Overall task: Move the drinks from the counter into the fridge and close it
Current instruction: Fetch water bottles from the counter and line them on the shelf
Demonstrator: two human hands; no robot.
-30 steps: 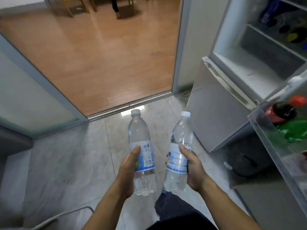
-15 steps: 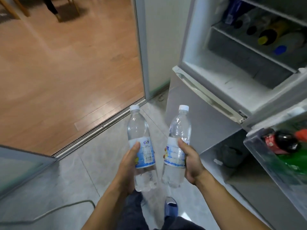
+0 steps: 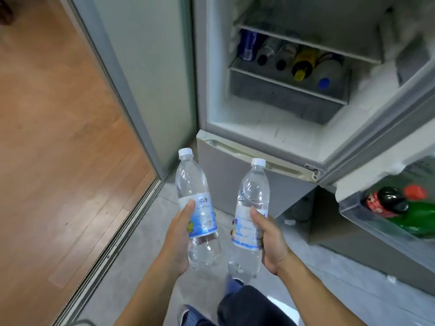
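My left hand (image 3: 179, 241) grips a clear water bottle (image 3: 193, 184) with a white cap and blue label, held upright. My right hand (image 3: 270, 238) grips a second clear water bottle (image 3: 253, 191) of the same kind, just to the right of the first. Both are in front of the open fridge (image 3: 266, 128), below its upper compartment. Several bottles and a blue can lie on the fridge shelf (image 3: 287, 84). The open fridge door (image 3: 381, 128) stands at the right; its door bin (image 3: 367, 222) holds a cola bottle (image 3: 386, 203) and a green bottle (image 3: 421, 220).
A frosted glass sliding door panel (image 3: 150, 67) stands left of the fridge, with its floor track (image 3: 113, 245) running to the lower left. Beyond it lies wooden floor (image 3: 58, 137). I stand on grey tiles (image 3: 131, 278). The lower freezer door (image 3: 226, 180) is closed.
The view has swung right and nearer to the fridge, so its shelves now fill the upper right. Both hands keep the same hold on the bottles.
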